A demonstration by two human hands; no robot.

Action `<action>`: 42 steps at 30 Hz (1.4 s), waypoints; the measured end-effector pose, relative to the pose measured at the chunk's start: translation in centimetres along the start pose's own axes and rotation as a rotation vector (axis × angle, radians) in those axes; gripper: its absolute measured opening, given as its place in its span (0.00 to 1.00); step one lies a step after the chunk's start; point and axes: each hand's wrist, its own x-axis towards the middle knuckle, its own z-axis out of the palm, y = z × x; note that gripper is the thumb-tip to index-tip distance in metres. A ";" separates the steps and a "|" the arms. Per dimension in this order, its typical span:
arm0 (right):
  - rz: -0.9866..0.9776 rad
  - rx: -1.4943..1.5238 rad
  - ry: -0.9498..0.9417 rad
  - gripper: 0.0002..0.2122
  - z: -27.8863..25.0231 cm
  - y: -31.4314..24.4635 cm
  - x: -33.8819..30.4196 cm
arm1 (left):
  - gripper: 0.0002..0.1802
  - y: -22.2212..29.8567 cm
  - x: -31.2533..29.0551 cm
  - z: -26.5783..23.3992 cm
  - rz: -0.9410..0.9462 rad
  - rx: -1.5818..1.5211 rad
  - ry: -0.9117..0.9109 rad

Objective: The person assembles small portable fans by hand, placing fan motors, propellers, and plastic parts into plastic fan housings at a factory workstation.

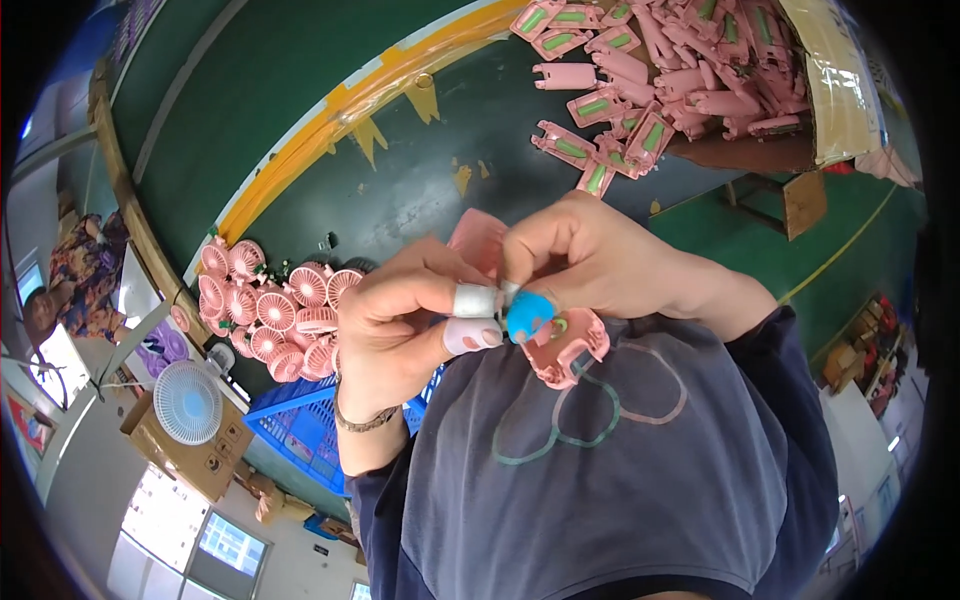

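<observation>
In front of my chest, my left hand [405, 310] and my right hand [590, 250] meet around a pink plastic casing [568, 352]. Its hollow end, with something light green inside, sticks out below the right fingers. More pink plastic shows behind the fingers; I cannot tell if it belongs to the same piece. White coverings wrap two left fingertips, which pinch close to the casing's middle. A blue finger cot [530, 316] covers a right fingertip pressing there too. Whatever small part lies between the fingertips is hidden.
Many pink casing halves with green strips [650, 140] spill from a cardboard box [845, 90] at the far right. Pink fan heads [276, 310] are heaped on the dark green table [400, 190] at left, near a blue crate [300, 420] and a white fan [188, 402].
</observation>
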 end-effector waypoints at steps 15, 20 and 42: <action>-0.132 -1.352 0.995 0.16 -12.7 14.4 -0.4 | 0.12 -6.8 18.8 -17.7 0.105 1.228 0.403; 0.228 -1.868 0.746 0.18 -13.6 14.3 1.8 | 0.19 -12.8 20.3 -22.3 0.612 1.591 0.311; -0.340 -1.174 0.832 0.11 -15.6 17.0 6.4 | 0.13 -15.7 -5.7 -17.7 -0.011 0.525 0.909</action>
